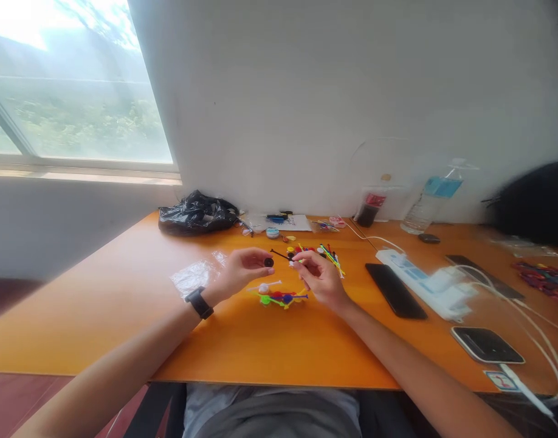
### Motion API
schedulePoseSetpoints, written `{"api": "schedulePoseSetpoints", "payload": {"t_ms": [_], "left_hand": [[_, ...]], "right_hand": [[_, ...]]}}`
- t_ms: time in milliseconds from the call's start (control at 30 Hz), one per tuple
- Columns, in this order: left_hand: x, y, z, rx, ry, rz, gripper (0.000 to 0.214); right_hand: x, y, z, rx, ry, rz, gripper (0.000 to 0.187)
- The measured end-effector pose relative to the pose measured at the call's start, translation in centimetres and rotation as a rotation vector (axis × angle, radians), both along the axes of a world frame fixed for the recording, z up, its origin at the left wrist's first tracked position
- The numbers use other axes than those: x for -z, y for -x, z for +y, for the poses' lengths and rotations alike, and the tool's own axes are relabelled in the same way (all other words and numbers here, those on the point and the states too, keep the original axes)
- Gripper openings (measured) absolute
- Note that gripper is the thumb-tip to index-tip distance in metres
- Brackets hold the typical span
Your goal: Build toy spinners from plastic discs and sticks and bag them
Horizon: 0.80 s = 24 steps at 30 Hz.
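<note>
Head view: your left hand (pixel 240 269) pinches a black disc (pixel 268 263) and your right hand (pixel 323 278) grips a black stick (pixel 279 253), both above the table (pixel 101 316). This looks like pairing pieces; joining them would call for aligned ends. The black bag (pixel 197 214) hides its contents; clear wrapping (pixel 188 277) lies beside your watch (pixel 199 303).
</note>
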<state>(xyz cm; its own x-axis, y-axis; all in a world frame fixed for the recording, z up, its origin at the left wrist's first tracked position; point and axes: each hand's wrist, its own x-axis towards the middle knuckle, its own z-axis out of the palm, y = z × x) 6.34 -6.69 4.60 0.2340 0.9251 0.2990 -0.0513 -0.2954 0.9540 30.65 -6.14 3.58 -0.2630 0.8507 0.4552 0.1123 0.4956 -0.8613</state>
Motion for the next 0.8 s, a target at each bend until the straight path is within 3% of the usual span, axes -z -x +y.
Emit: {"api": "schedulePoseSetpoints", "payload": {"t_ms": [333, 533, 800], "left_hand": [[0.3, -0.7, -0.8, 0.048, -0.106, 0.098, 0.036], [0.1, -0.8, -1.3, 0.087, -0.216, 0.154, 0.028], [0.2, -0.5, -1.4, -0.043, -0.481, 0.409, 0.018]], "right_hand": [[0.2, 0.6, -1.5, -0.221, -0.03, -0.131, 0.018], [0.2, 0.5, -1.4, -0.152, -0.134, -0.212, 0.014], [-0.3, 0.1, -1.4, -0.096, -0.248, -0.358, 0.015]]}}
